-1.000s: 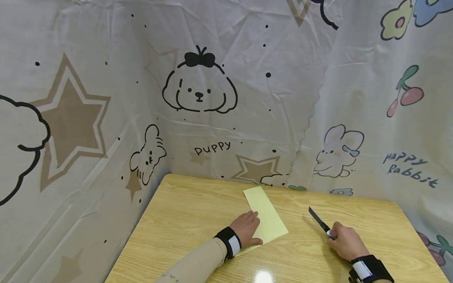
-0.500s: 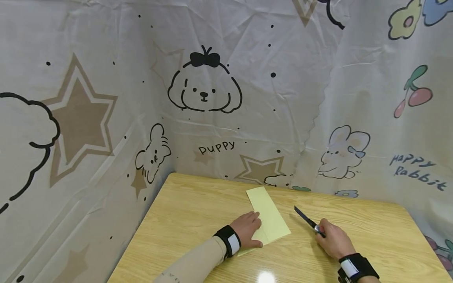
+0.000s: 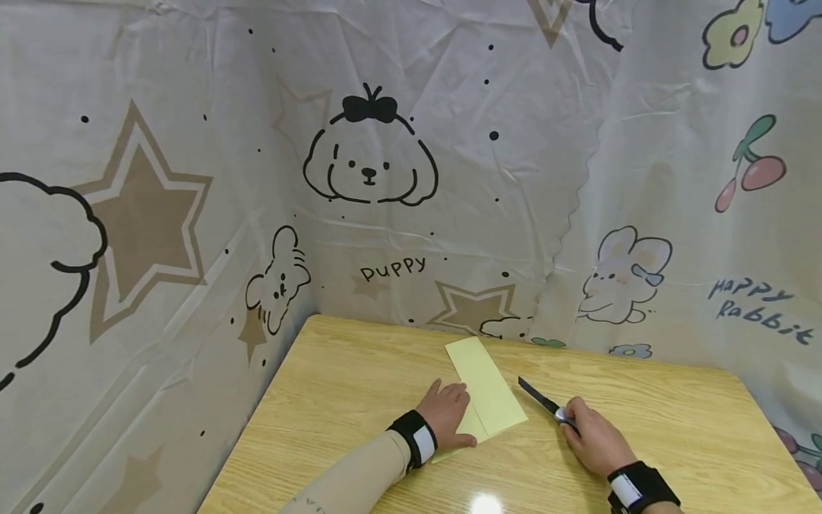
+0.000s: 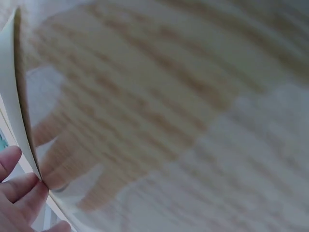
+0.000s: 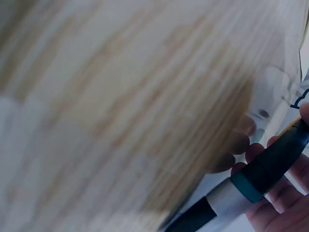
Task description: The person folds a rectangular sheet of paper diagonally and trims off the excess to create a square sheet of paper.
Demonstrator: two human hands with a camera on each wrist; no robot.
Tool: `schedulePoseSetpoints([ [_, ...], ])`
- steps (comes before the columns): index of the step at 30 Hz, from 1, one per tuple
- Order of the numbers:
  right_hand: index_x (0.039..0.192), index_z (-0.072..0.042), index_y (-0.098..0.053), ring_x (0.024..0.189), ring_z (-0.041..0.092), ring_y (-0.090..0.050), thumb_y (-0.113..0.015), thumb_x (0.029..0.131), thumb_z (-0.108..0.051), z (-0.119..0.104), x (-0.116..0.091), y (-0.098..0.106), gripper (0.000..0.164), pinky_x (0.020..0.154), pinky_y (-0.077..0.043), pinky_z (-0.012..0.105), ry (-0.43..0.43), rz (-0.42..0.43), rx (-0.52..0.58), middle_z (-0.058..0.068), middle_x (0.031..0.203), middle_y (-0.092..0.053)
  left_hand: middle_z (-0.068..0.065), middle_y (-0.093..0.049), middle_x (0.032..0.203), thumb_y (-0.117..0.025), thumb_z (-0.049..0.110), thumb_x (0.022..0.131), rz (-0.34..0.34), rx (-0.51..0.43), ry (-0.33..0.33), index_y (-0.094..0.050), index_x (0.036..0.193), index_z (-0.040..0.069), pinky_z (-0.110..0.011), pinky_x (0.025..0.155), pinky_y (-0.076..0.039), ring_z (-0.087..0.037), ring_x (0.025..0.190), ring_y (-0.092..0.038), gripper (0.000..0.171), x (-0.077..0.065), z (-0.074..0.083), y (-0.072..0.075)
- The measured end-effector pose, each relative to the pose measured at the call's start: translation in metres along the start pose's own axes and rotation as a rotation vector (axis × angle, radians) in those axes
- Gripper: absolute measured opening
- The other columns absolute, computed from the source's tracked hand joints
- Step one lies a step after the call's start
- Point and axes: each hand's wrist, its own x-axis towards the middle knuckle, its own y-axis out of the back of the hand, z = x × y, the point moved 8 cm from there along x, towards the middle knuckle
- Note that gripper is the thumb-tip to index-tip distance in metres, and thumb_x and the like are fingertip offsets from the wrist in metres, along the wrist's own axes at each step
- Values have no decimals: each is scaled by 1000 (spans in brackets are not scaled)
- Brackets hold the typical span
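From my remote seat, the head view shows a smooth, folded-looking strip of pale yellow paper [image 3: 491,392] lying slantwise on the wood-grained, glossy desk [image 3: 334,400]; the left hand [image 3: 444,415] rests spread on its left side, fingers fairly wide. The right hand [image 3: 600,442] is curled round a knife [image 3: 546,403] with a slim, dark, straight blade, its tip near the paper's right edge. Compared with a second ago, I see the knife nearer the paper, while the left hand has stayed put. The left wrist view adds the paper's edge curving up off the desk beside the fingertips; the right wrist view reveals the handle's teal ring and pale grey band.
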Motion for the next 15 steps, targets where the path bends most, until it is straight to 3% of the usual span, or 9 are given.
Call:
schedulePoseSetpoints([
  [5,107,-6,-51,75,14,-51,-77,94,-7,-1,1,-4,29,64,-43,31,-21,-44,33,3,89,-61,-3,-56,153,-60,80,90,16,44,-4,-57,149,25,-51,119,-41,-21,143,-52,80,-2,-1,-1],
  [9,105,-7,-53,75,14,-51,-78,94,-9,-4,2,-6,27,65,-44,32,-47,-81,44,3,89,-61,-2,-55,153,-54,79,95,30,74,6,-57,152,34,-52,119,-40,-23,142,-52,73,-4,-4,-1],
  [15,107,-9,-60,80,14,-54,-80,93,-10,-11,4,-8,25,70,-50,35,-65,-124,55,1,93,-64,-2,-55,152,-55,55,106,46,67,14,-58,152,35,-51,118,-40,-23,140,-51,51,-6,-4,1],
])
